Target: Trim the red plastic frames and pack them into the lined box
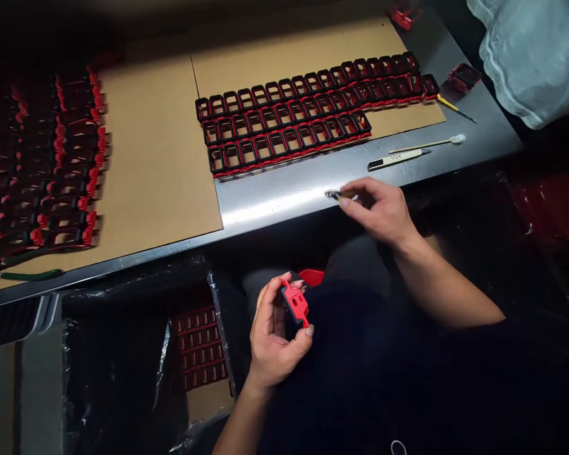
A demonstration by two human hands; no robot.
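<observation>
L hand [275, 332] grips red part [296, 304]; R hand [377, 208] pinches small tool [337, 195].

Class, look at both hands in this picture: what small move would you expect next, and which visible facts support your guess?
Probably the right hand lifts the small tool off the metal table and brings it down to the red part. The left hand holds that part up over the lap, face exposed, while the right hand's fingertips pinch the tool at the table edge.

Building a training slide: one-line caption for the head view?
Left hand holds a red-and-black part; right hand pinches a small tool on the metal table.
</observation>
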